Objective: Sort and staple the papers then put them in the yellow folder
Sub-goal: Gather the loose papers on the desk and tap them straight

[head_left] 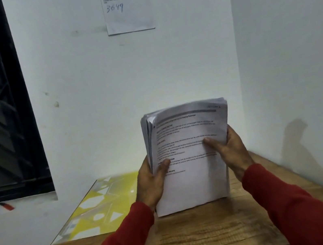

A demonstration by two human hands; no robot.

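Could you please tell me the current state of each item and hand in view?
stack of papers: upright, bottom edge on table, unstapled as far as visible
left hand: grips stack's left edge
right hand: grips stack's right edge
yellow folder: flat on table, closed

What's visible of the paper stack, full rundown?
The paper stack is a thick sheaf of white printed sheets, black text and bold headings on the front page. It stands nearly upright, bottom edge on the wooden table, top edges slightly fanned. The left hand grips its left edge, the right hand its right, thumbs across the front.
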